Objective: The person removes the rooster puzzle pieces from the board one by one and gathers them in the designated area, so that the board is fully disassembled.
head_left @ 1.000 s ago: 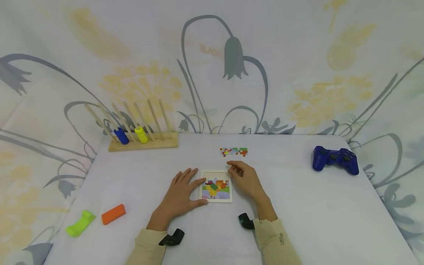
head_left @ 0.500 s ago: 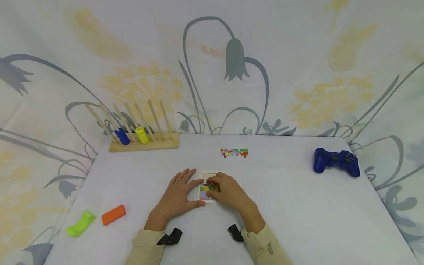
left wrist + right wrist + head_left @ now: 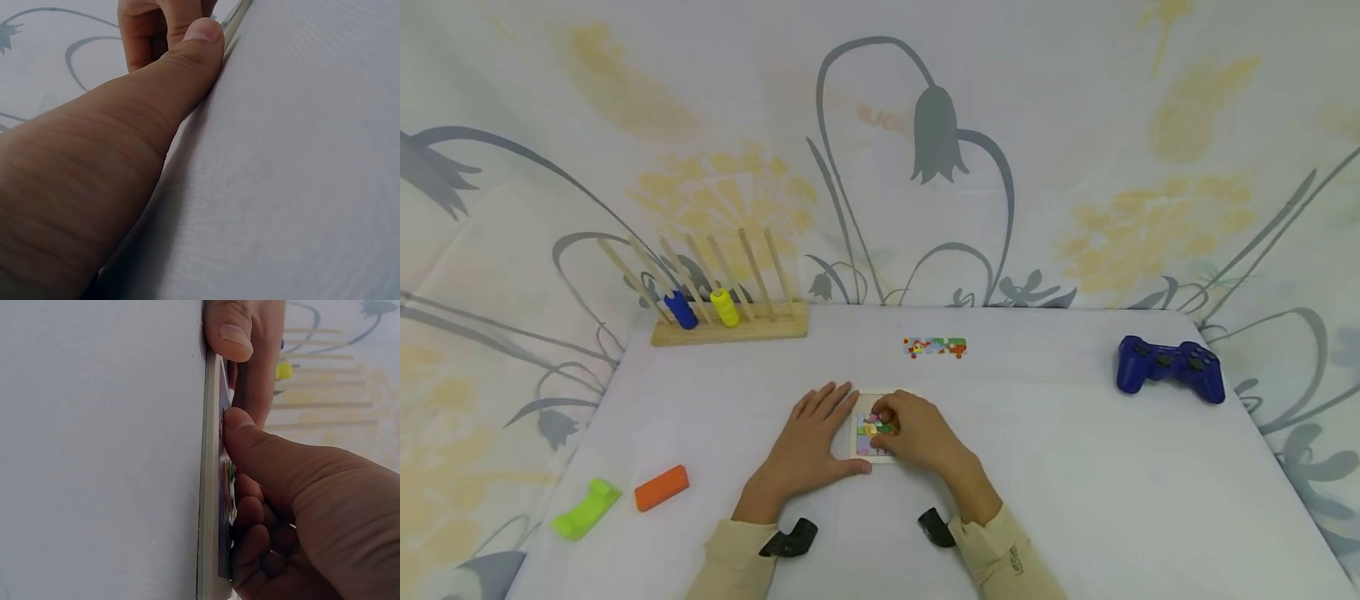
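Observation:
A small picture puzzle [image 3: 864,446] lies in a pale shallow tray [image 3: 853,437] at the middle of the table. Bent over it, my right hand [image 3: 925,433] pinches a colourful puzzle piece [image 3: 230,470] between thumb and curled fingers. That hand hides the tray's right part, and most of the piece is covered. My left hand [image 3: 812,442] lies at the tray's left side with its fingers stretched out. Its index fingertip touches the top left corner, while the thumb [image 3: 200,44] reaches along the near edge.
Behind the tray lies a short strip of loose puzzle pieces [image 3: 957,343]. A wooden peg rack [image 3: 730,332] with blue and yellow beads stands back left. An orange block [image 3: 662,488] and a green curved block [image 3: 587,510] lie front left. A blue game controller [image 3: 1171,367] sits right.
My right hand has moved left and down from the tray's upper right corner onto the puzzle, where it now pinches a piece. The left hand has stayed nearly in place.

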`<state>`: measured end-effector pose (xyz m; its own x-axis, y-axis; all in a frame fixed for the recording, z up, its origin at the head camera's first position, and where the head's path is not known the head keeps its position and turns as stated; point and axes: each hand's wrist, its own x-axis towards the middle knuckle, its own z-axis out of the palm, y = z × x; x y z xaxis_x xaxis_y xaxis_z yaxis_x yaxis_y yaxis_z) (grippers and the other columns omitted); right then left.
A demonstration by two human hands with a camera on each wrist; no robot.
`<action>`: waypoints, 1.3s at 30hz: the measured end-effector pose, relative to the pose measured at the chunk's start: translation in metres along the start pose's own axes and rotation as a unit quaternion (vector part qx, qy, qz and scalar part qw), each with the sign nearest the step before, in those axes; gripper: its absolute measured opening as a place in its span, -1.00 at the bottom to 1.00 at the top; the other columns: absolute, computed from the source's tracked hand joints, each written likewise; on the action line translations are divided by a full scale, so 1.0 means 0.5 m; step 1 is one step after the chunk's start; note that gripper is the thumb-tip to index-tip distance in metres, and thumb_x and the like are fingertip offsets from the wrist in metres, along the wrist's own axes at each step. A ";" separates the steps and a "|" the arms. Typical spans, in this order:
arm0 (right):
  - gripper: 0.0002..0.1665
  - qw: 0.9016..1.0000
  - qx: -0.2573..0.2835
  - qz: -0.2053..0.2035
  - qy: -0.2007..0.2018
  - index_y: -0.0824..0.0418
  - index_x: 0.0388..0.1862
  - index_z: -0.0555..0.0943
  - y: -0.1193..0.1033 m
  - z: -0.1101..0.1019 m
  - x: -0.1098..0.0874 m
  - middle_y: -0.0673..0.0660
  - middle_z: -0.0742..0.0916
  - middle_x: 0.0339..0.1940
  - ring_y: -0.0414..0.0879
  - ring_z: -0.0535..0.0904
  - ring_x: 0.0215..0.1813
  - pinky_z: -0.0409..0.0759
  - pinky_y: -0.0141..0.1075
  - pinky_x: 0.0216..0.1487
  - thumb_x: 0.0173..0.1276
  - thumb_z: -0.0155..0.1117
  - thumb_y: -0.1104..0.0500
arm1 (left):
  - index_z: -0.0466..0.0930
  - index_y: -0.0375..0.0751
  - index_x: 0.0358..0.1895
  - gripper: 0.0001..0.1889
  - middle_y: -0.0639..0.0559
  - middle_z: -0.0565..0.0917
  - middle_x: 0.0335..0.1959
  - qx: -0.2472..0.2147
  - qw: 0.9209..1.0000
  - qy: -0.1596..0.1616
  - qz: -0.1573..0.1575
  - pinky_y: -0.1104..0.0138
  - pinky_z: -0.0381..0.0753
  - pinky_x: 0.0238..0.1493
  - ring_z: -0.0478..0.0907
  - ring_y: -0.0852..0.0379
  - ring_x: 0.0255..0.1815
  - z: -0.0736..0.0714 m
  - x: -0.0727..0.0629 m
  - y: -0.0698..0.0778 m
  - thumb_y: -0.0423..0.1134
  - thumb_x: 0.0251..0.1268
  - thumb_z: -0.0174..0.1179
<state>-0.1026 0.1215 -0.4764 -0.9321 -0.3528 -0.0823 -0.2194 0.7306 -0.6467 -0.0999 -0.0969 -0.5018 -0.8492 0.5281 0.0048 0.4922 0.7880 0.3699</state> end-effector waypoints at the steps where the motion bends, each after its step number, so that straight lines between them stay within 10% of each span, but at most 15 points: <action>1: -0.60 1.000 0.000 0.004 0.000 0.14 -0.02 0.67 0.000 -0.002 0.000 -0.05 0.67 -0.24 -0.20 0.54 -0.19 0.56 -0.25 -0.09 0.20 0.59 0.09 | 0.09 -0.04 0.65 0.15 0.02 0.15 0.67 0.001 1.000 0.001 0.003 -0.08 0.03 0.66 0.02 -0.09 0.70 0.001 0.002 0.001 0.48 0.06 0.31; 39: -0.57 1.000 0.005 -0.023 -0.021 0.25 0.05 0.66 -0.008 -0.008 0.001 0.01 0.71 -0.18 -0.19 0.55 -0.17 0.60 -0.27 -0.09 0.23 0.56 0.18 | 0.17 -0.14 0.62 0.15 0.01 0.23 0.64 -0.006 1.000 0.017 0.017 -0.08 0.09 0.64 0.11 -0.09 0.67 -0.004 0.001 0.004 0.44 0.03 0.36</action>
<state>-0.1033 0.1205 -0.4707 -0.9084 -0.4097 -0.0833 -0.2588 0.7075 -0.6577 -0.0995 -0.0956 -0.4993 -0.8382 0.5431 0.0487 0.5185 0.7662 0.3797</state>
